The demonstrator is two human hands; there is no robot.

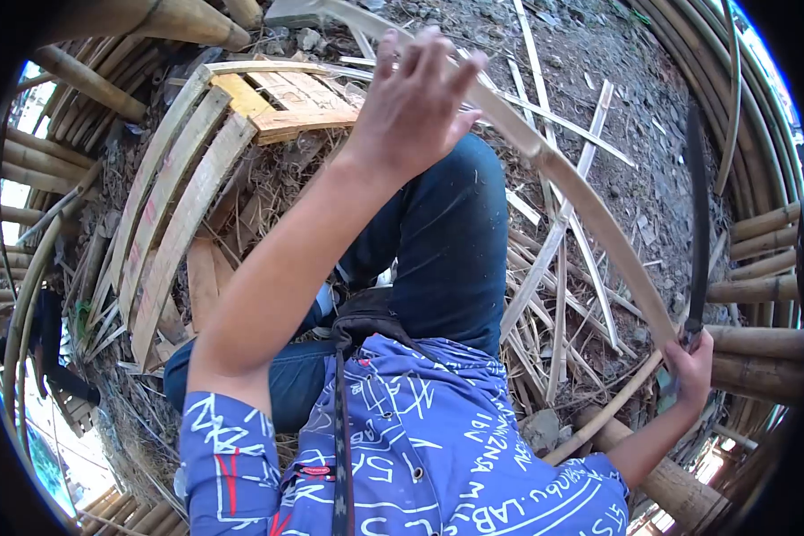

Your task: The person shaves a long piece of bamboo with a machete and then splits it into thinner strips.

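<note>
Head view, left grip: my left hand (415, 98) is raised over my knee, fingers wrapped round the far end of the bamboo strip (581, 196).
Right grip: my right hand (688, 362) is clenched on the handle of the machete (697, 205), touching the strip's near end.
Strip axis: a long diagonal, upper left to lower right, slightly bowed.
Blade: points up and away.

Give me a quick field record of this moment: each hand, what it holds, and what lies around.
left hand: raised, gripping the upper end of a long bamboo strip
right hand: closed on the handle of a long dark blade, which points up
seat: person sits in blue jeans
left of legs: flat bamboo slats laid side by side
ground: loose bamboo splints
edges: round bamboo poles
</note>
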